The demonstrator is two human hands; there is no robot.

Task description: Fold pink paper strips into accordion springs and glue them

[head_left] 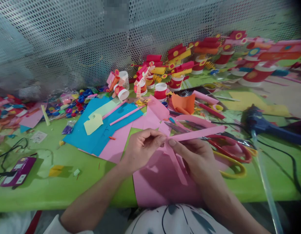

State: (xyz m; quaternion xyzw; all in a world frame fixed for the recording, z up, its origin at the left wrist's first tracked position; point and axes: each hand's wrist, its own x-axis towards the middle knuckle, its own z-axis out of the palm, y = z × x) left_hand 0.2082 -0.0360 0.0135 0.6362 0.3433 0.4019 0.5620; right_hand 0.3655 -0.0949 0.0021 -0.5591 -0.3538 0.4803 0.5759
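Both hands pinch pink paper strips at their meeting point, above a sheet of pink paper [152,187]. My left hand [143,148] is closed, thumb and forefinger on the strips' end. My right hand [198,156] grips from the other side, its thumb on top. One pink paper strip [201,132] runs off to the right over the right hand; another hangs down toward the pink sheet. Just beyond the right hand lie scissors with red handles [238,148] and scissors with yellow handles [234,169].
A dark blue glue gun [269,126] with a clear glue stick lies at right, its cord trailing. Blue paper [106,143] and orange paper [183,103] lie ahead. Decorated red cups [161,91] line the back, before a perforated metal panel [79,39]. A purple power strip [18,170] is at left.
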